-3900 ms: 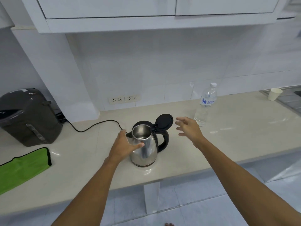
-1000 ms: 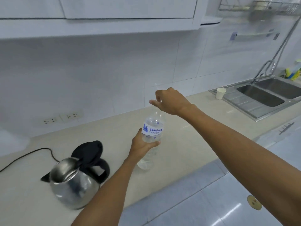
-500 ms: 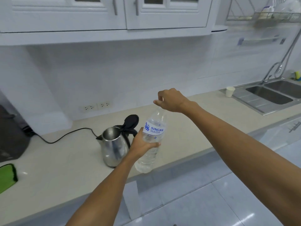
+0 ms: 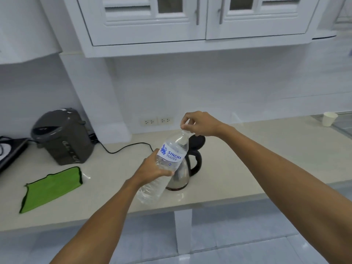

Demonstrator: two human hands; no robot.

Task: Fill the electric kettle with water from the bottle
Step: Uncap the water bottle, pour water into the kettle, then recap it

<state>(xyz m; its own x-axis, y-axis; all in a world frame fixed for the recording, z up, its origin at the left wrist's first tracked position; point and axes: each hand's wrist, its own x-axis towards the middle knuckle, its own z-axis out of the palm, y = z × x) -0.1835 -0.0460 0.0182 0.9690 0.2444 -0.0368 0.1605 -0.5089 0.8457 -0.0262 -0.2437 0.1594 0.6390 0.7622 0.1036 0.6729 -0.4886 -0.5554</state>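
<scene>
The left hand [image 4: 152, 169] has its fingers wrapped tight around the middle of the water bottle [image 4: 165, 164], just under the blue-lettered label, holding it tilted with its neck leaning up and away toward the right hand [image 4: 200, 123]. That hand sits at the top of the bottle, fingers [image 4: 185, 121] pinched closed on the white cap [image 4: 187, 121]; I cannot tell whether the cap is on the neck or already lifted off it.

Directly behind the left fingers and the bottle stands the steel electric kettle [image 4: 181, 174] on the desk [image 4: 247, 159], its body partly hidden by the bottle. Its black handle [image 4: 197, 161] shows just beyond the label, and its black lid [image 4: 198, 141] stands open right beneath the right hand. The bottle's base hangs out over the desk's near edge.

Well off from the left fingers, on the far side from the kettle, a green cloth [image 4: 52, 187] lies flat on the desk, and beyond it sits a dark grey hot-water pot [image 4: 62, 136] with a black cord [image 4: 123, 147] trailing across the surface toward the kettle. Far past the right hand, a white paper cup [image 4: 329, 119] stands by the desk's end.
</scene>
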